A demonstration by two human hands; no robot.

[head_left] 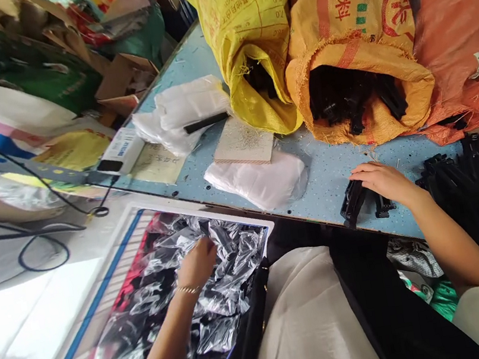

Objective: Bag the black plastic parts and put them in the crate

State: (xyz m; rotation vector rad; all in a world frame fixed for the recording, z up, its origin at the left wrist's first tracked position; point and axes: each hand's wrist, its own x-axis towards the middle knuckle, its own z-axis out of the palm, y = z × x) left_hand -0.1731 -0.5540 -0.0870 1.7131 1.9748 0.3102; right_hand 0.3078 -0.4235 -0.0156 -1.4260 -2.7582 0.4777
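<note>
My left hand [198, 262], with a bracelet at the wrist, is over a bin of black parts in clear plastic bags [215, 303]. Its fingers are curled, and whatever they hold, if anything, is hidden. On the blue speckled table [327, 160], my right hand [379, 181] has its fingers closed over the end of a black plastic part [353, 203] near the front edge. A second black part [384, 206] lies under the palm. More loose black parts [460, 179] are heaped to the right of that hand.
A yellow woven sack [254, 39] and an orange one [353, 36] lie with their mouths toward me, black parts inside. Stacks of clear bags [258, 181] lie by a wooden board [243, 141]. A white device [120, 151] with a cable sits at the table's left corner.
</note>
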